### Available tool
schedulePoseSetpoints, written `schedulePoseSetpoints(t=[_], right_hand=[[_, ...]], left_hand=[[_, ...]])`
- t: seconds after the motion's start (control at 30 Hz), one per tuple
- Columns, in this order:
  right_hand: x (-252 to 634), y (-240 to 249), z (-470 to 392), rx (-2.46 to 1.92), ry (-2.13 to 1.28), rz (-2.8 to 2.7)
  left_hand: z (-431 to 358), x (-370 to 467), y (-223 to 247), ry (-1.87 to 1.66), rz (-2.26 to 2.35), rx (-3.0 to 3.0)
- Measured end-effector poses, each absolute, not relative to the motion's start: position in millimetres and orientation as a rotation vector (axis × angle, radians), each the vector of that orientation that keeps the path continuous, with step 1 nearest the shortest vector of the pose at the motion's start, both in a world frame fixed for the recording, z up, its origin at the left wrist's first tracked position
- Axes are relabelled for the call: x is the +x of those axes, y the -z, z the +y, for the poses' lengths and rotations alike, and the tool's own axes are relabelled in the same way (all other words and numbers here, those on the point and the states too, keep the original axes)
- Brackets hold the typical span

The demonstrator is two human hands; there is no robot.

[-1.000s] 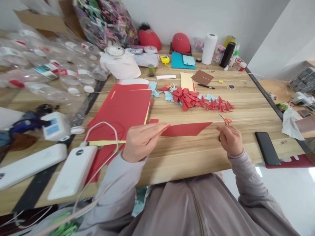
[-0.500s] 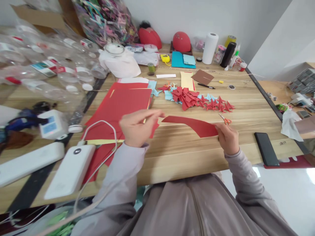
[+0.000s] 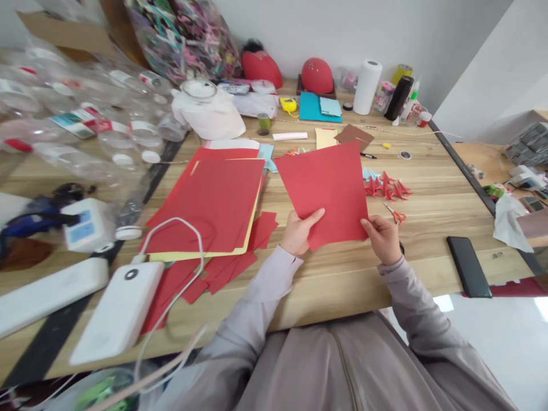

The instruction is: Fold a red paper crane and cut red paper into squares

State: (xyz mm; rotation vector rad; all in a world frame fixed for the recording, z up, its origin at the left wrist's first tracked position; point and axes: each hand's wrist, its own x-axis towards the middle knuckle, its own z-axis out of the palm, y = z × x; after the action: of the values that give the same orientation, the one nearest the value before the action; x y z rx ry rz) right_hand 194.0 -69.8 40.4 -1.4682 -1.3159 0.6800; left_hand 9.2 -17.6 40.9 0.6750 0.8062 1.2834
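Note:
A sheet of red paper is held up, slightly tilted, above the wooden table. My left hand grips its lower left edge, thumb on top and the other fingers behind it. At the lower right corner, my right hand pinches the sheet between thumb and fingers. Behind the sheet and partly hidden by it lie folded red paper cranes with some light blue ones. Orange-handled scissors rest just beyond my right hand. Left of my hands is a stack of large red sheets, with cut red pieces beside it.
A white power bank with a cable lies at front left, and a black phone at right. Plastic bottles crowd the left side. A black flask, white roll and yellow tape measure stand along the back.
My left hand has come right and taken hold of the sheet, which was held only by my right hand. The sheet has turned from nearly edge-on to facing me.

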Motion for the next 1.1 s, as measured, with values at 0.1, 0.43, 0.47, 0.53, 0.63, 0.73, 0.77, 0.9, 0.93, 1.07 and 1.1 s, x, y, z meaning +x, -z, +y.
schedulePoseSetpoints(t=[0.1, 0.43, 0.47, 0.53, 0.63, 0.73, 0.77, 0.9, 0.93, 1.07, 1.1], right_hand=[[213, -36, -75, -1.648, -0.709, -1.350], [265, -50, -118, -2.722, -0.058, -1.606], [265, -49, -117, -2.752, -0.062, -1.616], [266, -45, -110, -2.803, -0.013, -1.608], [277, -39, -90, -2.792, 0.136, -1.577], [296, -34, -68, -2.655, 0.108, -1.720], [302, -32, -62, -2.646, 0.043, -1.745], [317, -30, -46, -2.646, -0.045, -1.809], [318, -31, -43, -2.647, -0.061, -1.828], [320, -37, -35, -2.704, -0.083, -1.918], [320, -38, -34, -2.716, -0.078, -1.943]], left_hand=[[-3, 10, -29, -1.341, 0.805, 0.615], [12, 1, -7, -1.392, 0.823, 0.374], [12, 1, -8, -1.385, 0.828, 0.373], [13, 1, -9, -1.366, 0.835, 0.369], [14, 1, -9, -1.343, 0.838, 0.369], [15, 1, -8, -1.312, 0.839, 0.362], [15, 1, -8, -1.303, 0.838, 0.355], [17, -2, -9, -1.268, 0.819, 0.316], [18, -3, -8, -1.260, 0.809, 0.304], [19, -6, -8, -1.234, 0.738, 0.294], [19, -6, -8, -1.219, 0.716, 0.301]])
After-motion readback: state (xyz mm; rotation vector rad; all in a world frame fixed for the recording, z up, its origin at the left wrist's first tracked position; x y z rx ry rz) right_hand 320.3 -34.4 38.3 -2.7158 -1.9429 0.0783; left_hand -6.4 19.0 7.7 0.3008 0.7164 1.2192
